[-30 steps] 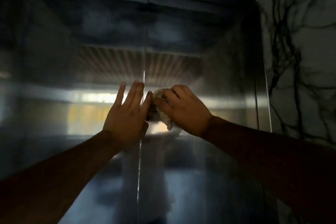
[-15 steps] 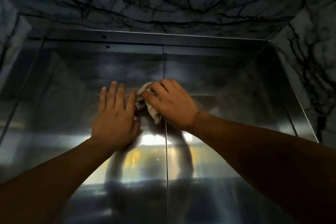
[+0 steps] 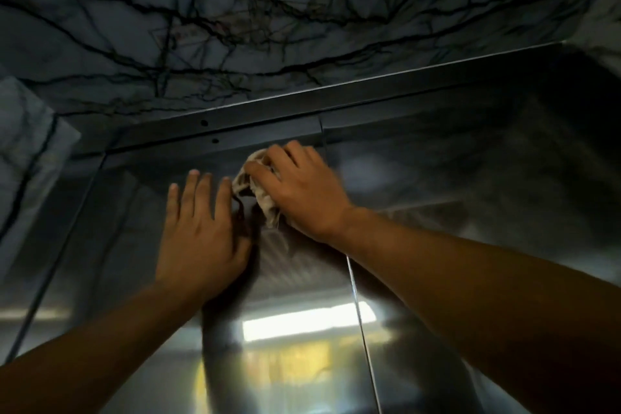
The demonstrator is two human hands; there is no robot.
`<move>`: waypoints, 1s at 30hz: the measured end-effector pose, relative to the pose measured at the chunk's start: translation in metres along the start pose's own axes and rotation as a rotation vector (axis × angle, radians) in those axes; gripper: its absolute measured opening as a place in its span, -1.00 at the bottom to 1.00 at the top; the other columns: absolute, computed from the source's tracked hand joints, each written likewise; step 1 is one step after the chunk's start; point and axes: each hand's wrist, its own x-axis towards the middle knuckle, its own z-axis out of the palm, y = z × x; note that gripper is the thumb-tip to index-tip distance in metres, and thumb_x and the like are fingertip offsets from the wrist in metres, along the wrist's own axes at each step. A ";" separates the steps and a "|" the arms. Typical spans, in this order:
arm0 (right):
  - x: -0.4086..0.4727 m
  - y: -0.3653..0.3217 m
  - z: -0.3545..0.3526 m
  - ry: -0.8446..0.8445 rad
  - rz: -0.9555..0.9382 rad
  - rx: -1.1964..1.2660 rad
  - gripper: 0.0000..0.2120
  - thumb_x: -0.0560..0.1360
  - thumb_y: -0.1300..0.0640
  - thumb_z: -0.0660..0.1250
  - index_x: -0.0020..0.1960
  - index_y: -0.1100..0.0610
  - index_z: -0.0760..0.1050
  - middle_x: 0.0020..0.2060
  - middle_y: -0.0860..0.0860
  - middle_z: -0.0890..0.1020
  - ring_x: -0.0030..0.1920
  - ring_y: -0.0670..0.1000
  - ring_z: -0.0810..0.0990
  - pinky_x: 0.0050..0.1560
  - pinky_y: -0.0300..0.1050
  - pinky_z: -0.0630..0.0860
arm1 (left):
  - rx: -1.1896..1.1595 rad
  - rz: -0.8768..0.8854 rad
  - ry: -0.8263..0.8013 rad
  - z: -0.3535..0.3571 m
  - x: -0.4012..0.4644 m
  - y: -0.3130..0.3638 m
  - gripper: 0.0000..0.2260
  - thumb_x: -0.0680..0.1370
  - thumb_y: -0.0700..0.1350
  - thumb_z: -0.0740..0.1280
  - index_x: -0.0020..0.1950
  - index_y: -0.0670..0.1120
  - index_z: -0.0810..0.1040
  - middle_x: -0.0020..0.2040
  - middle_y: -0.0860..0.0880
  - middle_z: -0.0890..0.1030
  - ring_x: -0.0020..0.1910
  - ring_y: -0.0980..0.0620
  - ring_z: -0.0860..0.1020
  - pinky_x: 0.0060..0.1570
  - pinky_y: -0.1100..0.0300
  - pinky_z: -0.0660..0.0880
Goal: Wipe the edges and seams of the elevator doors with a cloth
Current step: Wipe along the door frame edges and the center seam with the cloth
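The steel elevator doors (image 3: 437,198) fill the lower view, with their centre seam (image 3: 361,323) running down from the top frame. My right hand (image 3: 302,191) is shut on a crumpled pale cloth (image 3: 255,191) and presses it against the left door panel just under the top frame, a little left of the seam. My left hand (image 3: 201,228) lies flat on the left panel, fingers together and pointing up, beside the cloth and touching its edge. Part of the cloth is hidden under my right hand.
The metal header bar (image 3: 336,101) of the door frame runs across above my hands, with two small holes in it. Dark-veined marble (image 3: 235,10) covers the wall above and both sides. The left door jamb (image 3: 57,245) slants down at the left.
Both hands have travelled up the doors, from mid height to just under the header bar. The view has tilted upward with them, and the cloth stays in my right hand.
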 end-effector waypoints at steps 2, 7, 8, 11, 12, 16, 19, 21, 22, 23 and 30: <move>0.005 0.001 0.020 0.048 0.001 0.045 -0.69 0.51 0.16 0.28 0.23 0.17 0.53 0.06 0.18 0.56 -0.02 0.21 0.49 -0.09 0.10 0.43 | 0.037 0.010 0.023 0.004 0.007 -0.007 -0.27 0.44 0.18 0.11 0.48 -0.27 0.31 0.45 -0.37 0.35 0.53 -0.33 0.19 0.49 -0.31 0.11; 0.041 -0.001 0.059 0.095 0.100 0.095 -0.67 0.48 0.14 0.23 0.23 0.17 0.51 0.06 0.18 0.53 -0.01 0.20 0.48 -0.12 0.10 0.47 | 0.173 -0.024 0.034 0.004 0.031 -0.042 -0.25 0.43 0.21 0.11 0.51 -0.21 0.28 0.50 -0.29 0.32 0.55 -0.32 0.13 0.49 -0.34 0.07; 0.049 -0.008 0.067 0.113 0.142 0.121 -0.64 0.46 0.12 0.28 0.24 0.17 0.49 0.08 0.18 0.52 0.01 0.20 0.48 -0.11 0.11 0.48 | 0.232 -0.023 0.012 0.002 0.033 -0.057 -0.24 0.42 0.22 0.10 0.52 -0.20 0.26 0.51 -0.27 0.29 0.57 -0.30 0.10 0.50 -0.32 0.04; 0.068 -0.027 0.080 0.135 0.217 0.196 -0.52 0.37 0.09 0.44 0.25 0.19 0.47 0.11 0.20 0.50 0.04 0.22 0.46 -0.08 0.14 0.49 | 0.353 -0.037 0.002 -0.004 0.034 -0.093 -0.22 0.40 0.21 0.14 0.52 -0.20 0.25 0.52 -0.26 0.29 0.57 -0.24 0.11 0.51 -0.28 0.03; 0.073 -0.032 0.082 0.147 0.225 0.201 -0.54 0.38 0.10 0.43 0.24 0.19 0.47 0.10 0.20 0.50 0.04 0.22 0.46 -0.09 0.15 0.49 | 0.386 -0.042 -0.007 -0.005 0.034 -0.101 -0.23 0.41 0.21 0.15 0.52 -0.21 0.26 0.52 -0.25 0.30 0.57 -0.23 0.13 0.52 -0.26 0.02; 0.112 -0.062 0.095 0.194 0.248 0.228 -0.61 0.43 0.10 0.10 0.17 0.19 0.50 0.05 0.21 0.52 -0.01 0.24 0.47 -0.14 0.13 0.48 | 0.464 -0.109 -0.130 -0.010 0.037 -0.152 -0.22 0.50 0.24 0.17 0.59 -0.19 0.12 0.61 -0.18 0.13 0.60 -0.13 0.02 0.56 -0.15 -0.08; 0.134 -0.083 0.110 0.210 0.287 0.214 -0.64 0.41 0.14 0.20 0.17 0.18 0.49 0.06 0.21 0.50 0.00 0.24 0.47 -0.14 0.14 0.48 | 0.543 -0.105 -0.213 -0.010 0.042 -0.180 -0.21 0.52 0.25 0.13 0.60 -0.19 0.06 0.62 -0.18 0.06 0.61 -0.11 -0.06 0.57 -0.12 -0.12; 0.153 -0.101 0.127 0.183 0.312 0.182 -0.62 0.39 0.17 0.37 0.19 0.17 0.47 0.10 0.19 0.49 0.03 0.23 0.46 -0.14 0.13 0.48 | 0.606 -0.106 -0.229 -0.014 0.046 -0.208 -0.22 0.49 0.24 0.11 0.57 -0.22 0.13 0.60 -0.22 0.12 0.60 -0.16 -0.01 0.56 -0.13 -0.07; 0.159 -0.107 0.133 0.157 0.327 0.172 -0.60 0.37 0.16 0.41 0.19 0.16 0.47 0.10 0.17 0.49 0.03 0.21 0.46 -0.15 0.11 0.48 | 0.660 -0.095 -0.240 -0.017 0.047 -0.217 -0.22 0.48 0.25 0.09 0.56 -0.22 0.18 0.58 -0.24 0.16 0.59 -0.19 0.04 0.55 -0.14 -0.04; 0.170 -0.121 0.139 0.143 0.345 0.164 -0.60 0.37 0.16 0.43 0.18 0.14 0.47 0.10 0.16 0.49 0.03 0.20 0.46 -0.17 0.09 0.47 | 0.731 -0.068 -0.255 -0.020 0.044 -0.231 -0.23 0.47 0.26 0.07 0.54 -0.20 0.24 0.55 -0.24 0.21 0.57 -0.21 0.07 0.54 -0.15 -0.01; 0.212 -0.182 0.174 0.054 0.498 0.198 -0.60 0.50 0.16 0.29 0.31 0.11 0.32 0.26 0.14 0.38 0.23 0.16 0.34 0.05 0.05 0.39 | 0.946 0.121 -0.320 -0.003 0.034 -0.249 -0.36 0.55 0.17 0.07 0.55 -0.15 0.23 0.54 -0.22 0.17 0.53 -0.24 0.08 0.47 -0.36 -0.12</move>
